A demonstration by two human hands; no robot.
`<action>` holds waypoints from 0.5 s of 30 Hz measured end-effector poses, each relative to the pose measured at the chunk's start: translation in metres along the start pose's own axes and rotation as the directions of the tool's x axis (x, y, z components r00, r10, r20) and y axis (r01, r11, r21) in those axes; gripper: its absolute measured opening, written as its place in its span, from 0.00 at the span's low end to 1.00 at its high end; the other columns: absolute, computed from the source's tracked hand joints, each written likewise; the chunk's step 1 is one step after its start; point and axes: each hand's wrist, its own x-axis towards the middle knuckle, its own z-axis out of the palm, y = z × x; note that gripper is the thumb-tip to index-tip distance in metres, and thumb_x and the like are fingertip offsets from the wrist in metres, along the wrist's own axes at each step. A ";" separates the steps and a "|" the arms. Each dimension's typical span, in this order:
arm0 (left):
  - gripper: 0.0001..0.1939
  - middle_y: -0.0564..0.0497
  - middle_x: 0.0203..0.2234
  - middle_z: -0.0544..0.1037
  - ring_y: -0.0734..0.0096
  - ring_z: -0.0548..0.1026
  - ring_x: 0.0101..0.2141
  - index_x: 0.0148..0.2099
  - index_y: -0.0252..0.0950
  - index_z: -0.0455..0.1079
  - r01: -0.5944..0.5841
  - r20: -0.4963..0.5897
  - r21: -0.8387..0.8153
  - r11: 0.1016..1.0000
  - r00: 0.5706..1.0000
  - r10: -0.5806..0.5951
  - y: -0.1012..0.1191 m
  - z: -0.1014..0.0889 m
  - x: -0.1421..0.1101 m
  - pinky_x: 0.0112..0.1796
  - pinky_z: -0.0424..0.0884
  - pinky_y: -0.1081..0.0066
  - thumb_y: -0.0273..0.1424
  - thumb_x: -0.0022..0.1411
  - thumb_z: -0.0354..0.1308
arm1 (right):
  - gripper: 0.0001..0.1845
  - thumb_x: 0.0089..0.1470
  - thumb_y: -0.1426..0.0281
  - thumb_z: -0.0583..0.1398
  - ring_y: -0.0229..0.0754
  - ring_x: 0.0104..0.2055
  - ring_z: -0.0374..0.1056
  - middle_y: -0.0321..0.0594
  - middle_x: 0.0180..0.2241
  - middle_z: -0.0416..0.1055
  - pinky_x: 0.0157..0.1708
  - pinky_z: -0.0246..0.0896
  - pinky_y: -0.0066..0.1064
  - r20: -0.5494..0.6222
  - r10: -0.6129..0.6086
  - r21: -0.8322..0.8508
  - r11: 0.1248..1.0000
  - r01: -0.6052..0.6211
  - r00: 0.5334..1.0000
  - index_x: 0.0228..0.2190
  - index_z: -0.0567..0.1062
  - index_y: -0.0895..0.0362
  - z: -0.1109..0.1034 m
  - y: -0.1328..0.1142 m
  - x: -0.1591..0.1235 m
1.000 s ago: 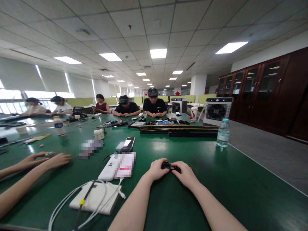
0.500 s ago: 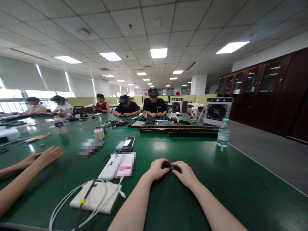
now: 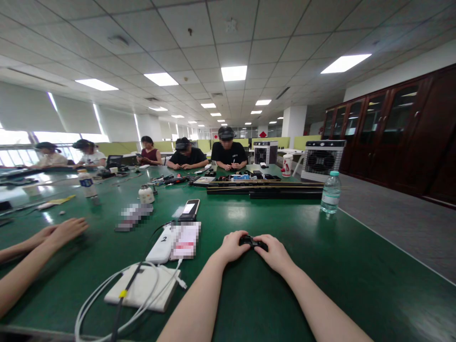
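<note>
A small black object (image 3: pixel 253 242), perhaps a plastic part, is held between my two hands just above or on the green table (image 3: pixel 249 289); its exact kind is too small to tell. My left hand (image 3: pixel 233 245) curls its fingers round the object's left end. At the other end, my right hand (image 3: pixel 273 250) grips it with thumb and fingers. Parts of the object are hidden behind the fingertips.
A water bottle (image 3: pixel 331 192) stands to the right. Left of my arms lie a white power bank (image 3: pixel 161 247), a phone (image 3: pixel 189 210), a white box (image 3: pixel 138 289) and looped cable. Black rails (image 3: pixel 285 194) lie ahead. A co-worker's hands (image 3: pixel 66 232) rest at left.
Both my hands keep hold of the black object, which has tilted or turned slightly. The whole view has shifted a little. The co-worker's hands at the left have moved slightly left.
</note>
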 end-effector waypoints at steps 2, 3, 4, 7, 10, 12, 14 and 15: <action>0.22 0.50 0.49 0.75 0.60 0.71 0.50 0.53 0.41 0.67 -0.004 -0.003 -0.001 1.000 1.000 0.004 0.000 0.000 0.000 0.53 0.64 0.63 0.35 0.55 0.58 | 0.15 0.49 0.68 0.58 0.46 0.47 0.67 0.40 0.45 0.73 0.50 0.60 0.39 0.000 -0.003 0.002 1.000 0.003 1.000 0.41 0.76 0.50 0.000 0.000 0.000; 0.22 0.50 0.49 0.75 0.59 0.71 0.50 0.53 0.41 0.67 -0.006 -0.004 -0.002 1.000 1.000 0.006 0.000 0.000 0.000 0.53 0.65 0.63 0.35 0.55 0.58 | 0.15 0.49 0.68 0.58 0.46 0.47 0.68 0.40 0.45 0.73 0.50 0.60 0.39 0.000 -0.005 0.002 1.000 0.005 1.000 0.41 0.76 0.50 0.000 0.000 0.000; 0.22 0.50 0.49 0.75 0.59 0.71 0.50 0.53 0.41 0.67 -0.008 -0.005 -0.002 1.000 1.000 0.008 0.000 0.000 0.000 0.53 0.65 0.63 0.35 0.55 0.58 | 0.16 0.49 0.68 0.58 0.46 0.47 0.68 0.40 0.45 0.73 0.50 0.60 0.39 0.000 -0.006 0.002 1.000 0.006 1.000 0.41 0.76 0.50 -0.001 -0.001 0.000; 0.23 0.49 0.49 0.75 0.58 0.71 0.50 0.54 0.39 0.67 -0.010 -0.003 -0.007 1.000 1.000 0.010 0.000 -0.001 0.000 0.53 0.65 0.63 0.34 0.55 0.58 | 0.15 0.50 0.67 0.58 0.46 0.47 0.68 0.40 0.45 0.73 0.50 0.59 0.39 0.001 -0.010 -0.004 1.000 0.010 1.000 0.41 0.76 0.51 -0.001 -0.001 0.000; 0.24 0.48 0.49 0.74 0.58 0.71 0.50 0.54 0.38 0.67 -0.005 -0.002 -0.012 1.000 1.000 0.005 0.001 -0.001 -0.001 0.53 0.65 0.62 0.35 0.54 0.58 | 0.15 0.50 0.67 0.58 0.46 0.47 0.67 0.40 0.45 0.73 0.50 0.59 0.39 0.004 -0.014 -0.006 1.000 0.014 1.000 0.41 0.76 0.51 -0.001 -0.001 0.000; 0.23 0.49 0.49 0.75 0.58 0.71 0.50 0.53 0.39 0.67 -0.005 -0.003 -0.008 1.000 1.000 0.005 0.000 -0.001 -0.001 0.53 0.65 0.62 0.35 0.54 0.59 | 0.15 0.50 0.67 0.58 0.46 0.47 0.67 0.40 0.44 0.73 0.50 0.59 0.38 0.006 -0.014 -0.005 1.000 0.014 1.000 0.41 0.76 0.51 -0.001 -0.001 0.000; 0.22 0.49 0.48 0.75 0.58 0.71 0.49 0.52 0.39 0.68 -0.013 -0.003 -0.003 1.000 1.000 0.013 0.000 -0.001 0.000 0.52 0.65 0.62 0.35 0.55 0.59 | 0.15 0.50 0.67 0.58 0.46 0.47 0.67 0.40 0.44 0.73 0.50 0.59 0.38 0.004 -0.014 -0.005 1.000 0.014 1.000 0.41 0.76 0.51 -0.002 -0.002 -0.001; 0.21 0.49 0.48 0.75 0.58 0.71 0.49 0.52 0.39 0.68 -0.020 -0.002 -0.001 1.000 1.000 0.020 0.000 -0.001 0.000 0.52 0.65 0.63 0.35 0.55 0.59 | 0.15 0.51 0.67 0.58 0.46 0.47 0.67 0.40 0.44 0.73 0.50 0.59 0.38 0.001 -0.016 -0.005 1.000 0.016 1.000 0.41 0.76 0.51 -0.002 -0.002 -0.001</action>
